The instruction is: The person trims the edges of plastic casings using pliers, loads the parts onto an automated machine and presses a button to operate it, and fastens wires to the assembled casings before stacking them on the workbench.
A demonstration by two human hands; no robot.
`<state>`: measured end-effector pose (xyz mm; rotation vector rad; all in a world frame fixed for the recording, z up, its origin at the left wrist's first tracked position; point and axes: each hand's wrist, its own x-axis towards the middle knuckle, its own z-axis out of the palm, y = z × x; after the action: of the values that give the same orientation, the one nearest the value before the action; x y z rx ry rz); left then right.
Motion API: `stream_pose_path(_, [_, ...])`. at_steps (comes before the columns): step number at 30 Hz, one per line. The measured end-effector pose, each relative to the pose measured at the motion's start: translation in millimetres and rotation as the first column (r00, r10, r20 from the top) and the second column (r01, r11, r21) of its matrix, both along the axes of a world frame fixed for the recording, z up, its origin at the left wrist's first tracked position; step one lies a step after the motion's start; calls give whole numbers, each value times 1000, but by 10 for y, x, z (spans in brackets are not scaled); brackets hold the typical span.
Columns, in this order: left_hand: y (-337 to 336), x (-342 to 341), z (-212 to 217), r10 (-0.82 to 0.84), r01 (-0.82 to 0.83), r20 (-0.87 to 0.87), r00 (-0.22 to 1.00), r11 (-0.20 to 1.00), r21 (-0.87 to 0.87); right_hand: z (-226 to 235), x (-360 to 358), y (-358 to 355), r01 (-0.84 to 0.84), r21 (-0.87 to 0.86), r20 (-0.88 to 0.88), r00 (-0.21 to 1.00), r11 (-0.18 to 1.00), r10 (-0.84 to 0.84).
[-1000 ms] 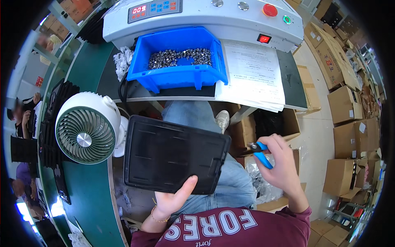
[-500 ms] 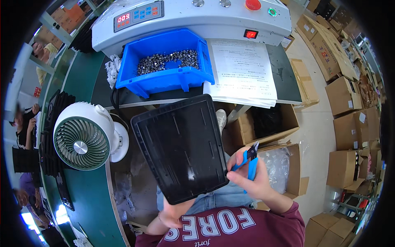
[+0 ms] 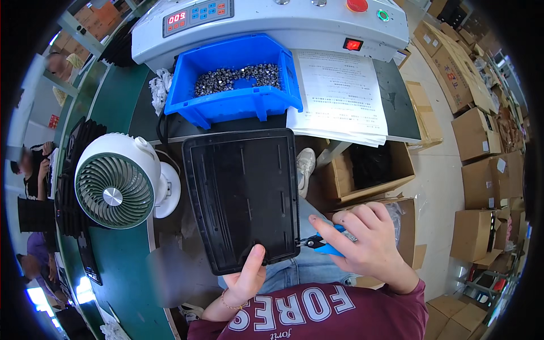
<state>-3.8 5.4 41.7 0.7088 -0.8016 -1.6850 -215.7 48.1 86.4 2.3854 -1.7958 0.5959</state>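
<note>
A black rectangular plastic panel [image 3: 247, 195] with a raised rim lies over my lap, its wide face turned up. My left hand [image 3: 247, 279] grips it at the lower edge, thumb on the face and fingers underneath. Blue-handled side cutters [image 3: 323, 245] are in my right hand [image 3: 365, 241], fingers wrapped round the handles. The dark jaws touch the panel's right edge near its lower corner. What lies between the jaws is too small to make out.
Ahead, a blue bin [image 3: 238, 105] of small metal nuts and printed sheets [image 3: 340, 96] sit before a grey machine [image 3: 272, 28]. A white fan [image 3: 119, 181] stands left, beside a green bench [image 3: 122, 255]. Cardboard boxes [image 3: 368, 175] are on the floor right. Other people are at far left.
The panel has turned more upright to my view. My left thumb has come onto its face. My right hand has swung the cutters' jaws round to the panel's right edge.
</note>
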Motion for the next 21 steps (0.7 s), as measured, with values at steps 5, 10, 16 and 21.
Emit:
stream_pose_path(5, [-27,46,-79,-93,112,82,992,956,-272,10,49,8,36,39,-78,996,999,-33])
stream_pose_path(10, [-22,70,-44,-127,193,236,963,941,-280,11,64,-8,3,44,-94,996,999,1])
stream_pose_path(16, [20,64,-50,-70,157,315,947,952,-261,-29,28,-54,-36,78,-123,991,996,45])
stream_pose_path(21, [48,18,-61,-20,120,369,929,961,-249,-28,-9,-71,-80,96,-221,970,992,100])
